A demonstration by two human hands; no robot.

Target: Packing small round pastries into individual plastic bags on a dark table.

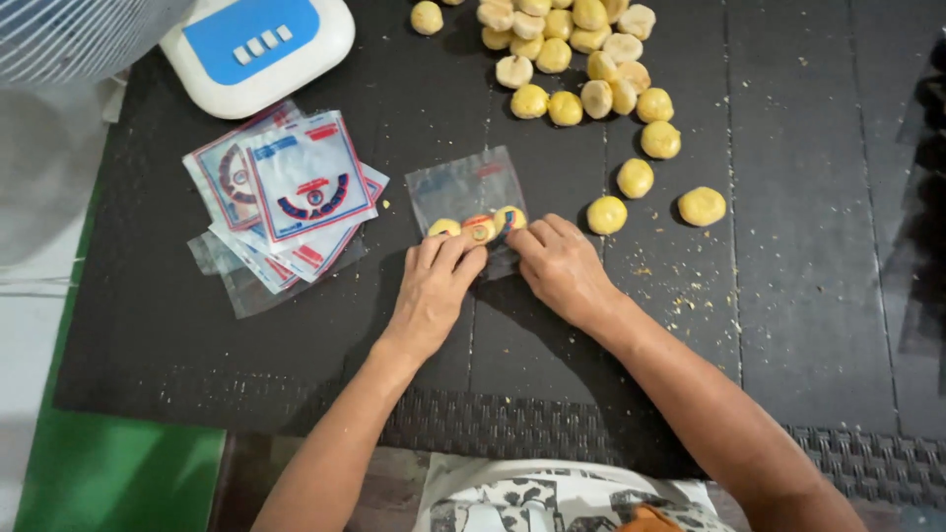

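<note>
A small clear plastic bag (463,187) lies flat on the dark mat (788,256), with yellow round pastries (480,228) lined up inside its near end. My left hand (432,291) presses on the bag's near left edge, fingers curled over the pastries. My right hand (562,266) grips the bag's near right corner. Both hands touch the bag side by side.
A heap of loose yellow pastries (576,59) lies at the back, a few strays (702,206) to the right. A stack of printed empty bags (286,192) sits at the left. A white and blue device (258,49) stands at the back left. Crumbs dot the mat.
</note>
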